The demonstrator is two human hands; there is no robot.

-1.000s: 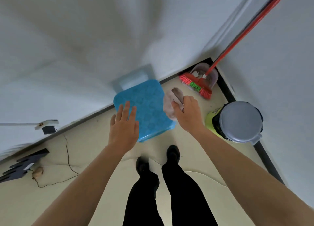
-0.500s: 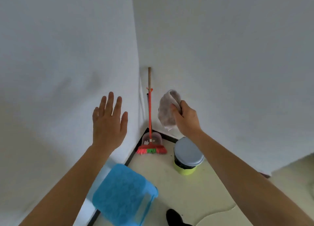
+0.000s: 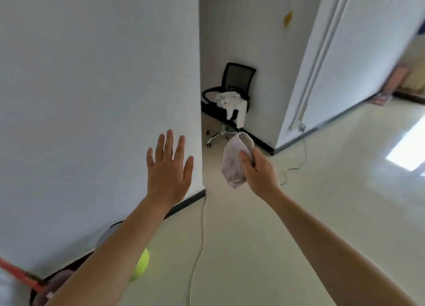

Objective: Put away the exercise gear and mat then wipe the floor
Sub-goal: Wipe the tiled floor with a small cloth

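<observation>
Your right hand [image 3: 259, 170] pinches a crumpled, greyish-white cloth [image 3: 233, 165], mottled with darker patches, just right of the wall corner [image 3: 199, 98]; your left hand [image 3: 169, 174] hovers left of that corner, fingers [image 3: 169, 142] straight and spread, holding nothing

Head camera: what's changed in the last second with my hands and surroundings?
The left hand has come off the blue stool and is raised, open and empty. The view has swung away from the corner: the stool is out of sight, the bin and broom sit at lower left, and an office chair shows ahead. Unchanged: the right hand keeps its grip on the cloth.
</observation>
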